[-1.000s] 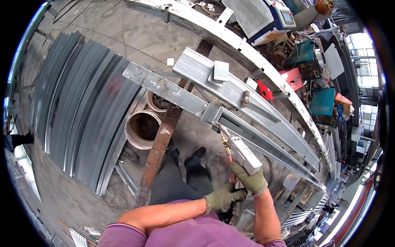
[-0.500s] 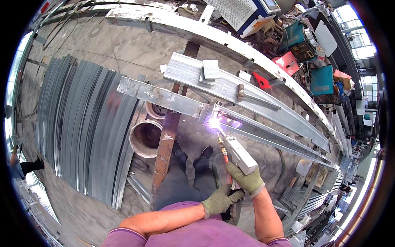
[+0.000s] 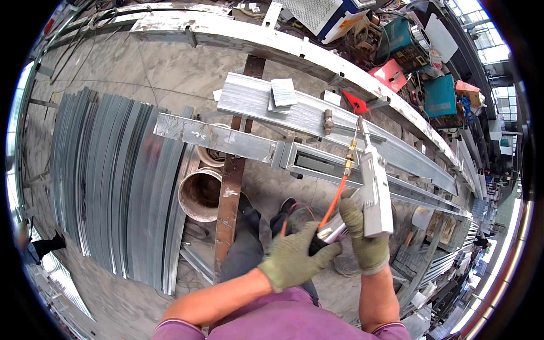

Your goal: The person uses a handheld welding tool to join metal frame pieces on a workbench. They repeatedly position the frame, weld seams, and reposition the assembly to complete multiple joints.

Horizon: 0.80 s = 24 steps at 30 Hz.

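A grey-white handheld welding gun [image 3: 375,192] has its nozzle tilted up and away, with no arc at the tip. My right hand [image 3: 368,246], in a green work glove, is closed around its grip. My left hand [image 3: 297,256], gloved alike, closes on the black rear end of the gun's handle. An orange hose [image 3: 335,199] runs to a brass fitting beside the nozzle. Left of the gun, a flat galvanized steel bar [image 3: 226,137] meets open steel channels [image 3: 340,164] at a joint [image 3: 281,154].
A wide steel beam [image 3: 249,97] bears small square plates [image 3: 282,93] and a hammer [image 3: 328,122]. Many long steel profiles [image 3: 124,187] lie at left. A rusty crossbar [image 3: 229,195] passes beside a round bucket [image 3: 200,194]. Teal machines [image 3: 442,102] stand far right.
The bright purple-white arc at the joint has gone out. Both hands have drawn the welding gun to the right, off the joint, and its nozzle now points up and away.
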{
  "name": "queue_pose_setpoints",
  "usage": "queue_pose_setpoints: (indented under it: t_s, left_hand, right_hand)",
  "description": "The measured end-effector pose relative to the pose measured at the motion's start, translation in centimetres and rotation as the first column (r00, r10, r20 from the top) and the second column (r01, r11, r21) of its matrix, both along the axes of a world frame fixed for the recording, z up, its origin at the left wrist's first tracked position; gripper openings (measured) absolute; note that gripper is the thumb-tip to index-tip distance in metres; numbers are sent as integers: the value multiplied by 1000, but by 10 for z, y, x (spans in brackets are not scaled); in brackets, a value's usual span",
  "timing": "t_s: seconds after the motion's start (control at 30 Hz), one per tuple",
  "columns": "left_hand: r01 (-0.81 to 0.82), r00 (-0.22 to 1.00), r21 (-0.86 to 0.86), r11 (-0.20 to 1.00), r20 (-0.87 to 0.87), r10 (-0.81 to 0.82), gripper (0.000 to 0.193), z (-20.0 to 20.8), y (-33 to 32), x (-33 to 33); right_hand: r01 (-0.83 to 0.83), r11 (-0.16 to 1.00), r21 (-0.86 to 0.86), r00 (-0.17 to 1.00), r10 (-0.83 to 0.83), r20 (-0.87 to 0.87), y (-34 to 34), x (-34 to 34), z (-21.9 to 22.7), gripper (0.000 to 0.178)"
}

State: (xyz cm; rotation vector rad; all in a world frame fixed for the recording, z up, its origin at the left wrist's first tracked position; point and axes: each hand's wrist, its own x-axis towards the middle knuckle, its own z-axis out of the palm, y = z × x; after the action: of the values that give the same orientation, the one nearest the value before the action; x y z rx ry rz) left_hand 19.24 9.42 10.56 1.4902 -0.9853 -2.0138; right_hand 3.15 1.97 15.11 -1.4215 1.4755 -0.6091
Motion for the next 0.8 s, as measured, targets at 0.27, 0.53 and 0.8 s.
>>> queue_pose_setpoints:
  t_s: [0.27, 0.53, 0.8]
  left_hand:
    - [316, 896, -99, 944, 359, -262, 78, 17, 51, 95]
    - [368, 833, 130, 921, 393, -388, 88, 7, 65, 123]
    - [412, 816, 103, 906, 400, -417, 92, -5, 57, 136]
  right_hand:
    - [-43, 912, 408, 972, -56, 228, 63, 36, -27, 54]
    - [-93, 906, 412, 970, -11, 244, 85, 62, -60, 53]
    - [-59, 904, 424, 973, -44, 227, 85, 69, -71, 59]
